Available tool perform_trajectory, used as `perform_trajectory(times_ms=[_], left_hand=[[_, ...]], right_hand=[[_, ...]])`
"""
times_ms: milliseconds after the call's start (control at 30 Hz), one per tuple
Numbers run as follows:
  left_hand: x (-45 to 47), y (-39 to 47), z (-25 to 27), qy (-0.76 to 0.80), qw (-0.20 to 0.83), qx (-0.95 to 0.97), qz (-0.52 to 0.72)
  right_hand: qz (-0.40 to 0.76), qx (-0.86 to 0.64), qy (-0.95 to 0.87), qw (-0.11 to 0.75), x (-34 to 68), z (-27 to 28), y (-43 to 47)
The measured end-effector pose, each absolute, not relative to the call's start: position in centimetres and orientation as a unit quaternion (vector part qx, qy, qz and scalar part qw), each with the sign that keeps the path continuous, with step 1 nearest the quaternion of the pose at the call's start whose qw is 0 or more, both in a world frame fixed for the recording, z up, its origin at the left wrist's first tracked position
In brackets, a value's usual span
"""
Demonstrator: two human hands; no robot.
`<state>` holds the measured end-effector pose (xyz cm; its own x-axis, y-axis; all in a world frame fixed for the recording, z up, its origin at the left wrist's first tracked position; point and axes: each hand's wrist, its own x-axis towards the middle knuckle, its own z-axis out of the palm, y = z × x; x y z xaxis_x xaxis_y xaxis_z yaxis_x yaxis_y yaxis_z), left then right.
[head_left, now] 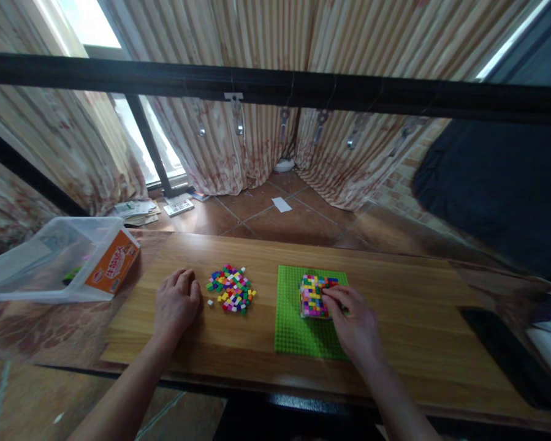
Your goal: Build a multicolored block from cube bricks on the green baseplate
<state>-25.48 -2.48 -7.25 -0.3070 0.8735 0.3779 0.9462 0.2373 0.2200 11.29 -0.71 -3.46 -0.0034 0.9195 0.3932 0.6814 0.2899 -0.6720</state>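
On the wooden board, a green studded baseplate carries a small block-shaped build of many-coloured toy bricks. My right hand reaches over the build's right side, thumb and forefinger pinched together at its top. Whatever sits between those fingertips is too small and covered to make out. A loose pile of tiny coloured bricks lies left of the baseplate, with one white brick apart from it. Beside the pile, my left hand rests on the board, its fingers loosely bent and slightly apart, holding nothing visible.
A clear plastic bin with an orange label stands at the left, a few things inside. A dark flat object lies at the right end of the board. Beyond are a black rail, curtains, and papers on the tiled floor.
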Motion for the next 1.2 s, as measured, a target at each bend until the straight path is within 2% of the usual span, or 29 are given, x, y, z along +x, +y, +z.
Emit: perform_trajectory(times_ms=[367, 967, 1200], left_hand=[[-25.4, -2.5, -7.2, -0.786, 0.087, -0.58, -0.197], [-25.3, -2.6, -7.1, -0.789, 0.084, -0.575, -0.2], [-25.2, -2.6, -7.3, -0.787, 0.083, -0.572, -0.218]], right_hand=[[0.14, -0.607, -0.657, 0.425, 10.2, -3.4, -0.1], [0.199, -0.632, -0.618, 0.423, 9.9, -2.8, 0.3], [0.211, -0.601, -0.583, 0.505, 10.1, -1.3, -1.6]])
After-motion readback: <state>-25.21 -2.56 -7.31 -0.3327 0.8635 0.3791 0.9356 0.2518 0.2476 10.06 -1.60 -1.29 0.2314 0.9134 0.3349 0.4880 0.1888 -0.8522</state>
